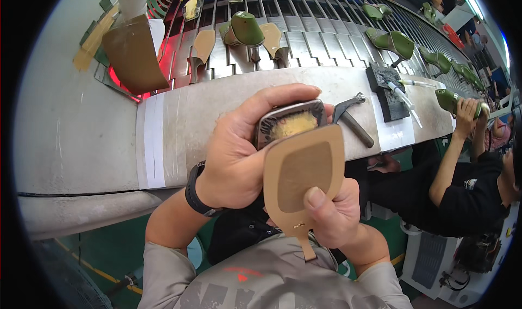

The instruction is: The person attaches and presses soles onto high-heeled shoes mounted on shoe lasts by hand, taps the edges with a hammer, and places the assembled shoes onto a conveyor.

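Grasping a dark-rimmed rounded-rectangular container (pixel 285 113) with pale yellow filling (pixel 296 126), left hand (pixel 234 151) has fingers curled around it near the worktable edge; what the filling is made of, can't tell, partly hidden. Right hand (pixel 333 211) pinches a flat tan leaf-shaped sole (pixel 304 173) with brown centre patch and narrow tail, thumb on its face, top edge overlapping the container in view. Grey-handled metal hammer (pixel 359 130) lies just right on the off-white worktable (pixel 185 113), near a black foam-like block (pixel 392 103), with green heeled shoes (pixel 243 29) on the metal-slatted conveyor (pixel 337 42) beyond.
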